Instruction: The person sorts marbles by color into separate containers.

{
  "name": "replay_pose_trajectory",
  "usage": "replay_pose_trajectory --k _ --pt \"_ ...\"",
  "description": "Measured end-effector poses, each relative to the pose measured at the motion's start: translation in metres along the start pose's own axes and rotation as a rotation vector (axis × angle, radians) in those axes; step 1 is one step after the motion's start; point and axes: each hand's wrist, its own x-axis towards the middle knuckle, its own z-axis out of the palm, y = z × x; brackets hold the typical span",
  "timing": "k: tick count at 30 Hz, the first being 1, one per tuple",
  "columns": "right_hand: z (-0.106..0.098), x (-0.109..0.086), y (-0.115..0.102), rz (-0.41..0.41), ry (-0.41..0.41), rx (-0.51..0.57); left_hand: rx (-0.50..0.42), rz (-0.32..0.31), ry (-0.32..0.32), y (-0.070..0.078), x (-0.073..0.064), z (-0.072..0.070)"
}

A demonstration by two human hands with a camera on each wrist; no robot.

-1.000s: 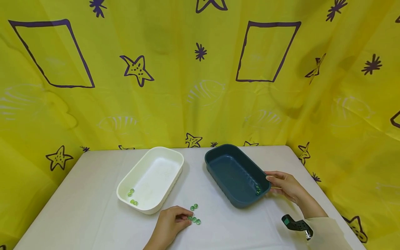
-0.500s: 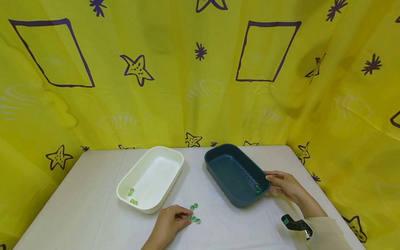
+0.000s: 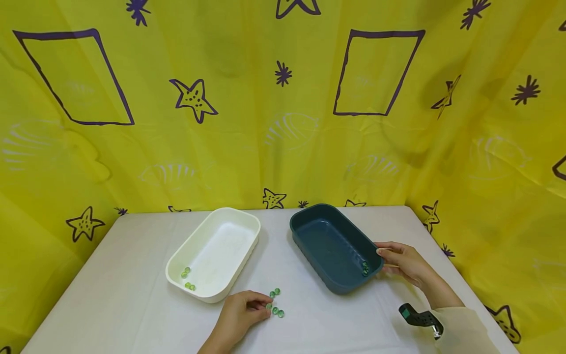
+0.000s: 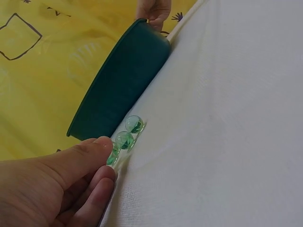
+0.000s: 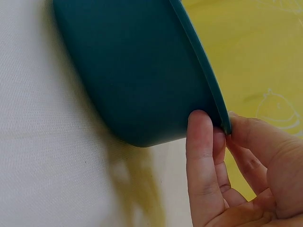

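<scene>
My left hand [image 3: 239, 314] is low on the white cloth, thumb and fingers pinching a green glass marble [image 4: 113, 154] at the end of a short row. Two more clear green marbles [image 4: 129, 132] sit beside it in the left wrist view. Another pair of marbles [image 3: 274, 293] lies just beyond. My right hand [image 3: 409, 265] grips the near right corner of a dark teal tub [image 3: 318, 265], with the thumb at the rim and a finger against the outer wall. Inside that tub, several green marbles [image 3: 365, 268] rest in the near right corner.
Left of the teal tub stands a cream tub [image 3: 239, 275] with several yellow-green marbles [image 3: 189, 286] at its near end. A white cloth [image 3: 110, 295] covers the table. Yellow patterned curtains [image 3: 247, 147] enclose the back and sides. A black device [image 3: 420, 318] is at the right sleeve.
</scene>
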Motion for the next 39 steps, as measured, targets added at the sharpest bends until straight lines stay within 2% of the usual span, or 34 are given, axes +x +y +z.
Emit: replay_pose_trajectory --k 9,18,33,39 --pt "0.000 0.000 0.000 0.002 -0.004 -0.005 0.005 -0.008 -0.018 0.005 0.001 -0.003" --pt "-0.001 0.000 0.000 -0.004 -0.016 0.005 -0.015 0.012 -0.026 0.010 0.004 -0.004" --pt "-0.002 0.002 0.002 -0.014 -0.046 0.023 -0.032 0.014 -0.011 0.018 0.012 -0.004" --pt "0.000 0.001 0.000 -0.003 -0.013 0.011 0.005 0.026 0.000 0.023 0.017 -0.004"
